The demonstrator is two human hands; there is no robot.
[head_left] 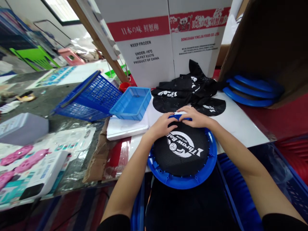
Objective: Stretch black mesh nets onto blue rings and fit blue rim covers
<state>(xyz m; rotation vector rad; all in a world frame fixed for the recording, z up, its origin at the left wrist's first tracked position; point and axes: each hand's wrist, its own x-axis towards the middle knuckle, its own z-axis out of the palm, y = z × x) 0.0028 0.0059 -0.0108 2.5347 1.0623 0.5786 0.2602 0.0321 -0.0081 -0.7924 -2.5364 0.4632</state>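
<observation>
A round blue plastic ring (183,182) with a black mesh disc (166,157) inside it lies at the near edge of the white table board, tipped toward me. White "Throw Ball" lettering is printed on the mesh. At the ring's far rim, my left hand (163,125) is closed with its fingers bent over the rim. Just beside it my right hand (196,118) grips the same rim, thumb and fingers curled around it. Behind the hands lies a loose pile of black printed mesh discs (185,91).
Several blue rings (250,96) stick out of a dark carton on the right. White cartons (154,69) stand behind the pile. On the left are a light blue tray (132,104), a tilted blue basket (89,96) and a grey box (24,130). Crates of blue and red rings flank me below.
</observation>
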